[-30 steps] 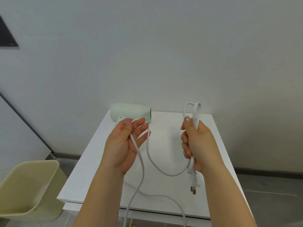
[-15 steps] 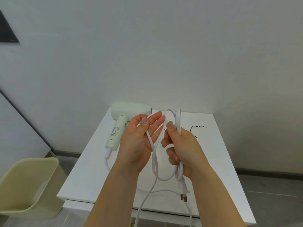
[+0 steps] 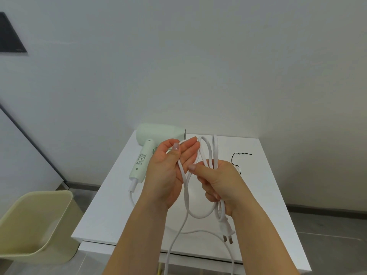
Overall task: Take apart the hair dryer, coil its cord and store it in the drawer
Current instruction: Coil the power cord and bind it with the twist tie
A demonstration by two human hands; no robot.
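Hands (image 3: 166, 175) closer — cord (image 3: 186, 195) looped; label unreadable.

- You have one printed label in view — on the handle of the pale green hair dryer (image 3: 146, 153) lying on the white table (image 3: 111, 197).
- Its grey print runs in small lines along the handle — too small and blurred to read.
- You can read no brand, number or sign anywhere else.
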